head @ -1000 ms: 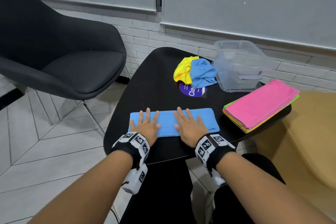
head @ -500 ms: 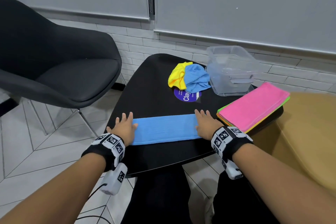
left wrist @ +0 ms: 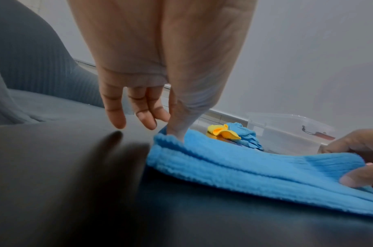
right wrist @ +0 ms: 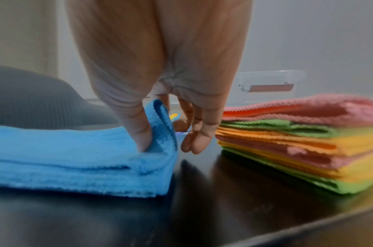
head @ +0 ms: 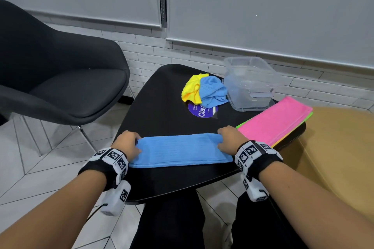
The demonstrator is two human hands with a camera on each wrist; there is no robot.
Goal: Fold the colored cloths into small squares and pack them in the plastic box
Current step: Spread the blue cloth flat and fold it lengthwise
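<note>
A blue cloth (head: 178, 149), folded into a long strip, lies across the near part of the black table (head: 162, 95). My left hand (head: 127, 143) pinches its left far corner (left wrist: 170, 133); the other fingers (left wrist: 115, 115) hang loose above the table. My right hand (head: 230, 137) pinches the strip's right far corner (right wrist: 158, 127), lifting that edge a little. A clear plastic box (head: 251, 83) stands at the table's far right. A yellow cloth (head: 191, 89) and a second blue cloth (head: 212, 91) lie crumpled beside it.
A stack of flat cloths (head: 277, 119), pink on top with green, orange and yellow below (right wrist: 308, 142), lies at the table's right edge, close to my right hand. A round purple sticker (head: 200, 110) is mid-table. A dark chair (head: 60, 79) stands left.
My hands slid from the middle of the blue strip out to its two ends, then curled to pinch the far corners. The right end has lifted slightly.
</note>
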